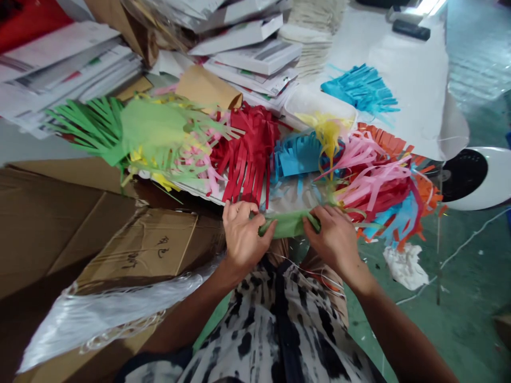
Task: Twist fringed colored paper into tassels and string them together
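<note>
The left hand and the right hand sit a little apart, each pinching one end of a strip of green paper between fingers and thumb. The strip lies level between them, at the near edge of the surface and in front of the person's body; it looks folded or rolled, though blur makes that hard to tell.

Just beyond the left hand hangs red fringed paper, with light green paper and dark green fringe farther left. Near the right hand are pink strips, with yellow strips and blue fringed paper to their left and orange fringe behind them. A separate blue tassel lies farther back on white.

Stacked flat boxes rise at the back, beside a piece of brown paper. To the left stands a cardboard box with handwriting; on the green floor at right lies crumpled white paper.
</note>
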{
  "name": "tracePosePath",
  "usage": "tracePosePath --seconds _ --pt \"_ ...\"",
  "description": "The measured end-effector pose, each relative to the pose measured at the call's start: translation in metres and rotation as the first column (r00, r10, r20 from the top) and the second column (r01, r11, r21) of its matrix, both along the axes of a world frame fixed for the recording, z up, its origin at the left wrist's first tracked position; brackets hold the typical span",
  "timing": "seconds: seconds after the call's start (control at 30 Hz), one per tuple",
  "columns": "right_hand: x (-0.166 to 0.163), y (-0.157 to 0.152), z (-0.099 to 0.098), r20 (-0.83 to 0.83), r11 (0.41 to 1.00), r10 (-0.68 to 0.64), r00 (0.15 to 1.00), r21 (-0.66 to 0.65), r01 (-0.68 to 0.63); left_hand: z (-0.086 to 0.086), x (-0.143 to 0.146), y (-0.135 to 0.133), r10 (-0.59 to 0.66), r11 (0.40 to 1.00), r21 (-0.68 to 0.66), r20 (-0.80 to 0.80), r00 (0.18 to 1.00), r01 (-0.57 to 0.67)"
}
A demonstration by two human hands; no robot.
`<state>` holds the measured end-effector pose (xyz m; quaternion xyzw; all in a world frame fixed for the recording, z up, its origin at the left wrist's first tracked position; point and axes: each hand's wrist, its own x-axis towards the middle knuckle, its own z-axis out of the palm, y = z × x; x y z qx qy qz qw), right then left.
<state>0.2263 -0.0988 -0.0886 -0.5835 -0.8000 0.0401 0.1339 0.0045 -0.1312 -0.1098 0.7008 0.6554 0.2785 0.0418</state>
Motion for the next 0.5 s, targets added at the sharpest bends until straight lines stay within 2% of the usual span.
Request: tracePosePath --seconds 0.1,0.13,0.2,0.27,0.33,0.43,0.5 --pt "-0.002 0.0 0.0 0.019 1.0 -0.008 1.0 0.013 0.008 0.004 0.001 0.0 0.041 0.998 0.047 -0.057 0.998 -0.038" --pt "-0.003 -0.001 0.0 0.025 1.0 -0.008 1.0 0.02 0.008 0.006 0.002 -0.002 0.014 0.998 0.066 -0.093 0.996 -0.008" --pt "-0.005 -0.001 -0.001 0.031 1.0 0.0 1.0 0.031 -0.001 0.01 0.004 -0.005 -0.171 0.98 0.075 -0.176 0.969 0.187" --pt "-0.005 0.0 -0.002 0.031 0.999 0.008 0.999 0.036 -0.01 0.012 0.006 -0.008 -0.417 0.9 0.039 -0.216 0.883 0.434" --pt "0.002 0.001 0.001 0.036 0.999 0.005 0.999 0.046 -0.007 0.013 0.007 -0.011 -0.549 0.829 -0.006 -0.192 0.813 0.559" --pt "0.024 0.0 0.014 0.04 0.993 -0.072 0.997 0.099 0.068 0.016 0.008 -0.014 -0.571 0.821 -0.076 -0.146 0.808 0.566" --pt "0.039 -0.004 0.029 -0.001 0.974 -0.143 0.99 0.179 0.141 0.018 0.007 -0.015 -0.582 0.813 -0.111 -0.14 0.801 0.571"
